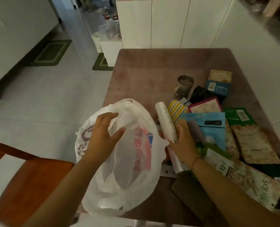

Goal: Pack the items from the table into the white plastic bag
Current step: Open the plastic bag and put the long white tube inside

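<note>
The white plastic bag [119, 161] with red and blue print hangs open at the near left edge of the brown table [152, 71]. My left hand [103, 128] holds the bag's upper rim and keeps its mouth spread. Just right of the bag, my right hand [182, 141] is closed around a white roll of plastic bags [164, 120] that lies tilted on the table. Several flat packets are spread to the right, among them a light blue pouch [209, 125], a pink packet [205, 106], a striped yellow packet [177, 110] and a green box [239, 116].
A grey mug [184, 86] and a blue box [218, 84] stand further back on the table. A large printed packet [250, 181] lies under my right forearm. A wooden chair [29, 181] is at the near left. White cabinets [168, 22] stand behind the table.
</note>
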A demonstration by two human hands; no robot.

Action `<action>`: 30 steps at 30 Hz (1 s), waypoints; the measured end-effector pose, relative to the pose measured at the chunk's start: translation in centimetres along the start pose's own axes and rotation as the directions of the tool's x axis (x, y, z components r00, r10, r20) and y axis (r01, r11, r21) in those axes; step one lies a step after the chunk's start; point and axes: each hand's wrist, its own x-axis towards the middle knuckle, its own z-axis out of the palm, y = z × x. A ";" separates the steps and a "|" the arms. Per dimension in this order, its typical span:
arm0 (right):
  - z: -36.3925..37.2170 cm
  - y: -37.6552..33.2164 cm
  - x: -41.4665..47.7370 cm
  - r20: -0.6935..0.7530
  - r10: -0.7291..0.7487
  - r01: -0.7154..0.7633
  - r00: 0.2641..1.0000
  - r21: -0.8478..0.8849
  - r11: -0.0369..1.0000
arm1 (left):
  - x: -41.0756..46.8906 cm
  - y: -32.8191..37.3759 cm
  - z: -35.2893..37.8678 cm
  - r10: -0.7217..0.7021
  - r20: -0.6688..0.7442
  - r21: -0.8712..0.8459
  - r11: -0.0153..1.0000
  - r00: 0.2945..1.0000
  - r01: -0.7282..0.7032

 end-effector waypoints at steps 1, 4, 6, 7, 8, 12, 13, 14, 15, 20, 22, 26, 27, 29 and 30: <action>0.3 0.1 0.3 -0.008 0.014 -0.015 1.000 -0.136 0.991 | 0.2 -0.4 -0.3 0.032 -0.027 0.097 0.995 0.999 -0.029; 1.0 0.0 0.8 -0.063 0.056 -0.078 0.996 -0.457 0.886 | 0.5 -1.6 -0.9 0.062 -0.114 0.384 0.923 0.992 -0.014; 1.7 -0.4 1.2 -0.046 0.071 -0.085 0.996 -0.559 0.825 | 0.2 -2.3 -1.2 0.026 -0.158 0.470 0.881 0.987 0.052; 1.9 -0.5 1.4 -0.033 0.081 -0.084 0.996 -0.604 0.793 | 0.0 -2.8 -1.5 0.008 -0.181 0.495 0.865 0.983 0.084; 2.0 -0.6 1.7 -0.032 0.083 -0.084 0.996 -0.634 0.769 | -0.2 -3.2 -1.8 -0.013 -0.193 0.503 0.857 0.981 0.110; 2.7 -0.5 2.3 -0.021 0.083 -0.074 0.996 -0.708 0.702 | -0.7 -4.5 -2.9 -0.123 -0.154 0.451 0.874 0.980 0.180; 2.7 -0.4 2.4 -0.024 0.078 -0.072 0.997 -0.706 0.705 | -0.8 -4.7 -3.0 -0.148 -0.143 0.435 0.878 0.979 0.197; 2.6 -0.3 2.5 -0.032 0.068 -0.071 0.997 -0.693 0.717 | -0.9 -4.8 -3.1 -0.168 -0.132 0.419 0.884 0.977 0.209; 2.4 -0.1 2.5 -0.037 0.059 -0.068 0.998 -0.674 0.736 | -1.0 -4.9 -3.2 -0.187 -0.119 0.400 0.890 0.975 0.220; 0.0 -0.9 1.9 -0.028 -0.006 -0.005 1.000 -0.362 0.932 | -1.4 -5.1 -2.9 -0.239 -0.073 0.312 0.917 0.968 0.250; -1.9 -2.4 1.3 -0.023 0.008 -0.012 1.000 -0.191 0.982 | -1.6 -5.2 -2.8 -0.249 -0.087 0.300 0.917 0.965 0.263; -6.9 -6.4 -1.7 0.255 0.076 -0.133 0.964 0.216 0.967 | -1.7 -5.3 -3.0 -0.272 -0.129 0.292 0.909 0.954 0.299; -8.0 -7.3 -2.6 0.357 0.067 -0.177 0.932 0.285 0.942 | -1.8 -5.3 -3.0 -0.286 -0.123 0.283 0.907 0.950 0.310; -9.1 -8.5 -4.2 0.529 0.007 -0.194 0.849 0.298 0.935 | -1.8 -5.4 -3.0 -0.318 -0.097 0.265 0.905 0.943 0.332; -9.1 -8.7 -4.8 0.598 -0.020 -0.176 0.801 0.267 0.948 | -1.9 -5.4 -2.9 -0.327 -0.084 0.260 0.905 0.941 0.337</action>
